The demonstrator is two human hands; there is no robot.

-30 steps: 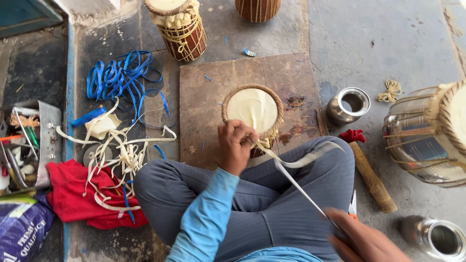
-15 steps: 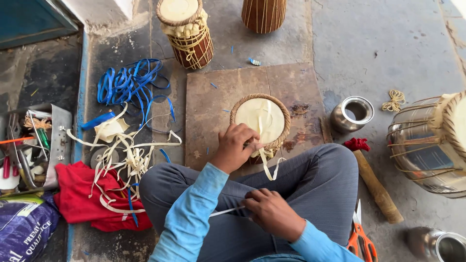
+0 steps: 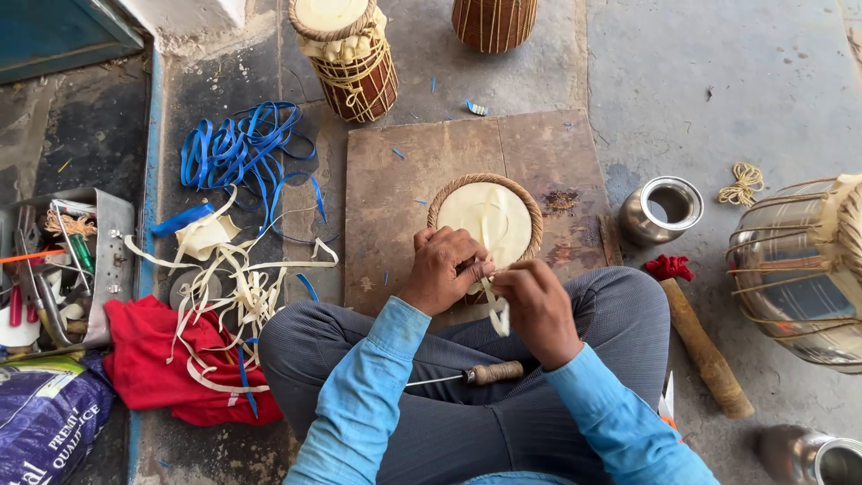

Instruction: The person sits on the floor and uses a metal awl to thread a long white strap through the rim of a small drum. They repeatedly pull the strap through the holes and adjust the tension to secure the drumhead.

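A large shiny metal drum shell laced with pale cord (image 3: 795,269) lies on its side on the grey concrete floor (image 3: 718,81) at the right edge, well apart from the hands. A flat brown wooden board (image 3: 395,189) lies in front of the seated person's crossed legs, and on it rests the round cream-coloured drum head with a braided brown rim (image 3: 489,216), its near edge just under the hands. To the left a crumpled red cloth (image 3: 148,359) lies beneath a loose heap of pale hide strips (image 3: 233,278), with a tangle of blue plastic straps (image 3: 233,148) beyond it. A small wooden drum with a pale top and cord lacing (image 3: 346,54) stands above the board. A wooden-handled hammer with red cloth at its head (image 3: 696,337) lies beside the right knee, near a small steel pot (image 3: 660,208). The left hand (image 3: 440,269) is closed, pinching the rim of the drum head, and the right hand (image 3: 539,305) is closed on a thin pale hide strap (image 3: 492,296) that runs up across the skin. A wood-handled awl (image 3: 480,374) lies across the lap.
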